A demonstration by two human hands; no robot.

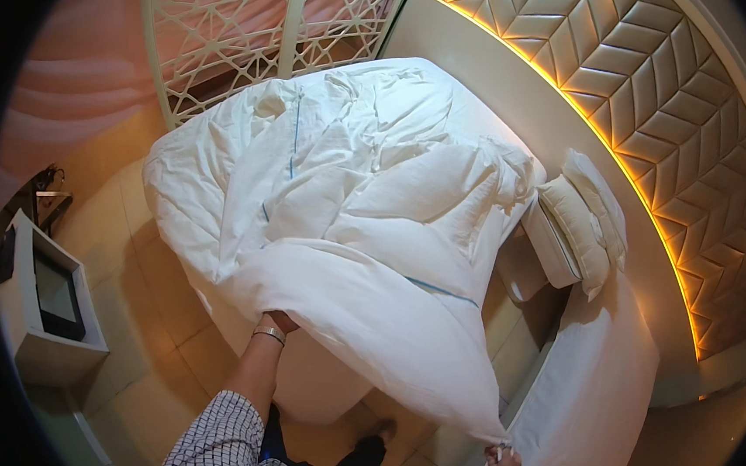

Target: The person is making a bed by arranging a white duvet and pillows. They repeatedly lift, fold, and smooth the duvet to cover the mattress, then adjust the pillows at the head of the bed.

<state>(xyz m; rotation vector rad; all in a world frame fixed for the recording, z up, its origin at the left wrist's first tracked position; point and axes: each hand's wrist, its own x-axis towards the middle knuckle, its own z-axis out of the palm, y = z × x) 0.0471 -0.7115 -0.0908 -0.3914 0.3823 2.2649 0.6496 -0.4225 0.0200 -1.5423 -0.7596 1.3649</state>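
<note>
Right hand fingers pinch the white duvet corner; left hand grips its edge over the bed.

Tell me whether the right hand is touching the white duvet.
Touching: the head view shows the right hand pinching a corner of the rumpled white duvet.

Stacked pillows, quilted headboard, lattice screen, side table

Quilted headboard wall, tiled floor
</note>
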